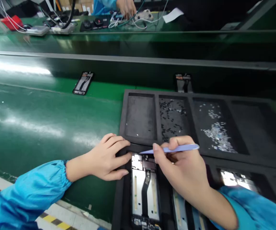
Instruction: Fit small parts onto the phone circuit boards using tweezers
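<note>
My right hand (179,169) pinches light-blue plastic tweezers (173,149), whose tip points left over the top end of an open phone frame (144,188). That frame lies in a slot of a black foam tray (141,95). My left hand (106,156) rests with its fingers pressed on the tray's left edge beside the phone's top corner. Two of the tray's upper compartments hold small loose parts, dark ones (173,118) and silvery ones (218,134).
Two more phone frames (83,83) (183,82) lie on the green conveyor belt (32,118) beyond the tray. Another phone frame (236,180) shows at the tray's right. Across the belt, another person's hand (127,8) works among cables and devices.
</note>
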The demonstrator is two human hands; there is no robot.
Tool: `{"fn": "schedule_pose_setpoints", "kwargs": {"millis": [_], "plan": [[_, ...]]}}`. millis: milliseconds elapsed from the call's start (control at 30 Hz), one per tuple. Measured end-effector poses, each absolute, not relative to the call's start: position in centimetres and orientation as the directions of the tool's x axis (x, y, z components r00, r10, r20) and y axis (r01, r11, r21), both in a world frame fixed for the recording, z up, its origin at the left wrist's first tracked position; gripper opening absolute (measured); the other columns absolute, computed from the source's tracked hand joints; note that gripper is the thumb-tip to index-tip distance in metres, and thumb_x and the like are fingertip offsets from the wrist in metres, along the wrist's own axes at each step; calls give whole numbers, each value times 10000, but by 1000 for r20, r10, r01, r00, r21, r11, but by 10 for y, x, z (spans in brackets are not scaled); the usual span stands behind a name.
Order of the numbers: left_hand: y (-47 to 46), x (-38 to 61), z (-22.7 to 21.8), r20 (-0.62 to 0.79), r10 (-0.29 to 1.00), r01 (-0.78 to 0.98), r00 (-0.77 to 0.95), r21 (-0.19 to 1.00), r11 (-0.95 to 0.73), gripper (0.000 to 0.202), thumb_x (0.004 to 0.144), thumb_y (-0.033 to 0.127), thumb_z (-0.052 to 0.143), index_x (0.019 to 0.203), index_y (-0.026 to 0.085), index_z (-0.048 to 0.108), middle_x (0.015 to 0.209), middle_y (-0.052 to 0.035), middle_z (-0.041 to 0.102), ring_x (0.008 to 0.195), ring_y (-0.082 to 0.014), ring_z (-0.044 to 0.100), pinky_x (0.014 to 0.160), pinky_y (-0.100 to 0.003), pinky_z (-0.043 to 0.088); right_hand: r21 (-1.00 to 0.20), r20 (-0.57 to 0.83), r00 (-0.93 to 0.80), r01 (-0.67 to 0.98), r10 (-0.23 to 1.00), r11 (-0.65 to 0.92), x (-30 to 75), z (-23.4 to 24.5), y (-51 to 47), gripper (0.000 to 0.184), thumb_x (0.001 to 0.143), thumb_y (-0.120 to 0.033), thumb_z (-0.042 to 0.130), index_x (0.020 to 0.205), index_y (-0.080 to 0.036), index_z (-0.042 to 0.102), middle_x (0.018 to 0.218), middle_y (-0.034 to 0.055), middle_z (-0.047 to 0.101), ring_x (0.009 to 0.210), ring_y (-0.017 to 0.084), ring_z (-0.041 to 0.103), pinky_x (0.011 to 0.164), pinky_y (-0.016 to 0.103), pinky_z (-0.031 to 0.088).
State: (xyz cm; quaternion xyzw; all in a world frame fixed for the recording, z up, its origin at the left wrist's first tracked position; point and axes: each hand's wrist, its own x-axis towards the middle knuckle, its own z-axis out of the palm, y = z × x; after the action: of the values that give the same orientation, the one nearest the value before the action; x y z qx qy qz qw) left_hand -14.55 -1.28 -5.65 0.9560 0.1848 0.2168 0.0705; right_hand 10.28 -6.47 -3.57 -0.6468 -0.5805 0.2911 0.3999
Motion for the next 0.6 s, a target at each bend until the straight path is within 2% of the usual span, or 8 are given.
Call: {"fn": "schedule_pose_setpoints", "kwargs": {"millis": [167,300,400,500,600], "plan": [[-12,-144,-58,392,380,319,838,213,-924,463,1048,446,352,1230,148,656,1266,-195,572,1185,-342,506,990,-542,411,-817,159,161,575,974,39,99,-52,-58,323,938,-475,650,867,-291,393,645,-33,609,456,165,615,416,301,452],[-12,-144,-58,371,381,318,847,220,-922,454,1037,438,373,1231,139,654,1288,-204,547,1195,-353,494,990,-556,415,-732,289,108,665,951,146,97,-43,-58,285,937,-425,644,838,-282,418,620,-44,591,412,132,575,410,277,423],[-12,-144,-58,362,377,313,853,225,-923,459,1039,437,373,1256,143,650,1286,-205,531,1189,-355,493,987,-561,418,-669,348,61,715,936,202,97,-40,-57,298,980,-442,581,790,-275,423,611,-38,563,388,114,536,395,269,391],[-11,-143,-59,355,377,313,855,225,-923,469,1044,446,355,1275,167,653,1277,-197,521,1184,-352,489,986,-564,418,-604,385,-12,753,923,261,95,-38,-56,300,1006,-445,546,796,-264,432,606,-50,550,361,98,507,385,260,363],[-12,-143,-59,338,386,327,858,220,-919,467,1046,458,353,1259,185,667,1288,-194,514,1196,-351,479,1008,-576,403,-566,393,-135,744,909,355,92,-29,-51,215,1015,-377,548,866,-255,454,552,-90,515,343,94,512,384,237,358]]}}
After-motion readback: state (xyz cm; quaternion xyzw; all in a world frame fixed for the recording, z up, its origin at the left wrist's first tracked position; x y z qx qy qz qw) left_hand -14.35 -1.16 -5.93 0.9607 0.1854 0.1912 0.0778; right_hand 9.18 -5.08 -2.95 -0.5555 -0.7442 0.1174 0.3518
